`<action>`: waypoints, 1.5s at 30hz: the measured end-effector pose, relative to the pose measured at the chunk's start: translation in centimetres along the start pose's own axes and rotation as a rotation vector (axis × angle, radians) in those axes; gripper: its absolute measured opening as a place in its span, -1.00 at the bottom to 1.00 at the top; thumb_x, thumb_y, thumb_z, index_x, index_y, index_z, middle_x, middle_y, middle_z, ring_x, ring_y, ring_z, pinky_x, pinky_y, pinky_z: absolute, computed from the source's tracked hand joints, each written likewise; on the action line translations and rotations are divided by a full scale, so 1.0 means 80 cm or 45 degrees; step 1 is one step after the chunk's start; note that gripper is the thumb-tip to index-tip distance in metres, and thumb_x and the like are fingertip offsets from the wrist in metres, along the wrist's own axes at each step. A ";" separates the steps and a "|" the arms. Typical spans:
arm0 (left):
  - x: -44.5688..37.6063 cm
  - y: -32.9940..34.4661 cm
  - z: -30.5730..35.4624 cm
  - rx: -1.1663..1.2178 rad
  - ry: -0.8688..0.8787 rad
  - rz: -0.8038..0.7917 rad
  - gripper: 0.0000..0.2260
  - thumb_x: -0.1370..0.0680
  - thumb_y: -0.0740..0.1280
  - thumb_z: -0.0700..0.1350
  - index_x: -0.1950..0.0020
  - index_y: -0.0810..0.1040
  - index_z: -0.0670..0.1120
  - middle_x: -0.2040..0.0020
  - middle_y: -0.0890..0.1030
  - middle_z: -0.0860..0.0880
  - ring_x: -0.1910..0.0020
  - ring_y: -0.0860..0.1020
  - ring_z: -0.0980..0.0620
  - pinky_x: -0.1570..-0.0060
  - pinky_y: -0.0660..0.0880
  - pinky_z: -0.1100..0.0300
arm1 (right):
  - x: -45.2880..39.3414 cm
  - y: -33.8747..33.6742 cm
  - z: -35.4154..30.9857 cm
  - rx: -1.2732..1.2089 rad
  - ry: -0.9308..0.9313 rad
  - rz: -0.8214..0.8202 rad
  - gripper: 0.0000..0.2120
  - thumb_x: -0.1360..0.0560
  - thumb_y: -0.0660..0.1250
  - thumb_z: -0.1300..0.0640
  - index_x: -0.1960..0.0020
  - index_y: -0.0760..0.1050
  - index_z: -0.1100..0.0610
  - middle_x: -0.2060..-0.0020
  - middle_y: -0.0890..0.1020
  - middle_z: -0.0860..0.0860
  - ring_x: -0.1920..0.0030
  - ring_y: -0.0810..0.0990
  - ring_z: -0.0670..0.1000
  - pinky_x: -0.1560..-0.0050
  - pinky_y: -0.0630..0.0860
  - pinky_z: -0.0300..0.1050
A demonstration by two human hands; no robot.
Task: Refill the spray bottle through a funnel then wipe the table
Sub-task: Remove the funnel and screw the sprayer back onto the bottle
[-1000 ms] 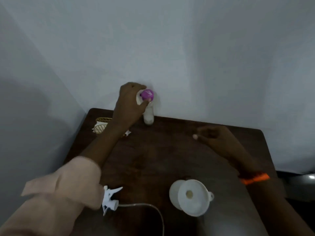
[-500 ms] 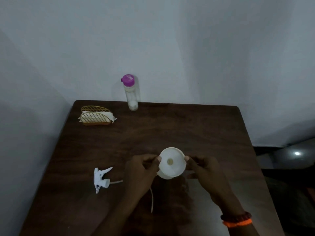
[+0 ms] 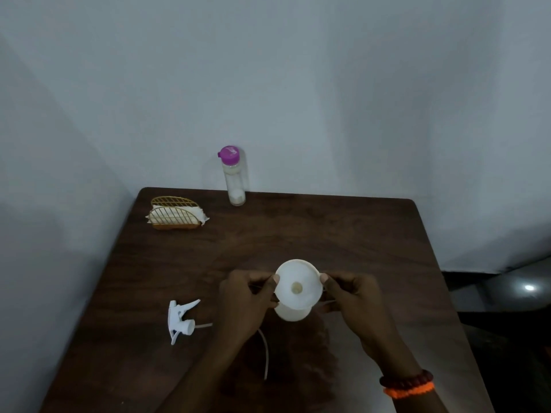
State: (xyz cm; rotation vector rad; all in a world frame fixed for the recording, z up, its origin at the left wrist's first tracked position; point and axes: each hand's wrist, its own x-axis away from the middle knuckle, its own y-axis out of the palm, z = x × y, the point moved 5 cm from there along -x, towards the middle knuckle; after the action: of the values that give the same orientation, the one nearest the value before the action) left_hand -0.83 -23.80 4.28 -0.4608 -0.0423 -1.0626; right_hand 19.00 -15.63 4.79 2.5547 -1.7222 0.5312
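The white funnel (image 3: 298, 286) was held at its rim from both sides, seated on the mouth of the white spray bottle (image 3: 290, 313) near the middle of the dark wooden counter (image 3: 343, 234). The left hand (image 3: 244, 299) was curled with its fingertips pinched on the funnel's left edge; the right hand (image 3: 353, 296), a beaded and orange bracelet (image 3: 407, 384) worn at its wrist, was pinched on the right edge. The detached spray trigger head (image 3: 180, 320) was lying to the left, its dip tube (image 3: 265, 353) trailed behind the left forearm. At the far edge a clear bottle with a purple cap (image 3: 234, 175) was standing upright, with a gold wire napkin holder (image 3: 174, 213) set to its left.
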 end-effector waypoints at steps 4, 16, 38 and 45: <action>-0.002 0.000 -0.003 0.019 -0.036 -0.045 -0.93 -0.55 0.46 -0.07 0.08 0.75 0.01 0.25 0.75 0.08 0.35 0.73 0.07 0.16 0.69 -0.07 | 0.001 0.001 0.003 0.001 0.016 0.006 -0.81 -0.60 0.36 0.17 -0.02 0.72 -0.04 0.12 0.79 -0.03 0.16 0.77 0.06 0.20 0.72 0.12; -0.002 -0.017 0.015 0.134 -0.006 -0.130 -0.87 -0.55 0.45 -0.13 -0.05 0.75 0.02 0.09 0.77 0.08 0.15 0.75 0.07 0.08 0.70 -0.03 | -0.001 -0.006 -0.020 -0.038 -0.026 -0.042 -0.83 -0.59 0.38 0.15 -0.02 0.75 0.01 0.13 0.79 0.00 0.18 0.77 0.05 0.23 0.69 -0.10; -0.289 0.008 -0.034 -0.521 0.224 0.186 -0.80 -0.58 0.38 -0.11 -0.19 0.68 -0.06 -0.08 0.74 -0.03 -0.05 0.66 0.11 0.00 0.45 0.42 | -0.314 0.068 0.009 0.495 -0.153 0.037 -0.86 -0.47 0.51 0.23 -0.02 0.75 0.11 0.04 0.77 0.00 0.00 0.70 -0.08 -0.03 0.62 -0.19; -0.343 0.022 -0.060 -0.591 0.215 0.187 -0.77 -0.61 0.31 -0.18 -0.23 0.66 -0.08 -0.13 0.72 -0.09 -0.06 0.63 0.08 -0.03 0.35 0.43 | -0.377 0.084 0.043 0.437 -0.051 0.009 -0.86 -0.48 0.50 0.23 -0.02 0.74 0.10 0.04 0.75 -0.01 0.03 0.67 -0.10 -0.04 0.62 -0.17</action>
State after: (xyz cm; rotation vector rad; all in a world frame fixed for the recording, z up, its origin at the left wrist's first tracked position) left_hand -13.80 -2.10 -7.63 -0.7776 0.3900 -0.9607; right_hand 3.73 8.14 -8.23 2.7990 -1.7912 0.8490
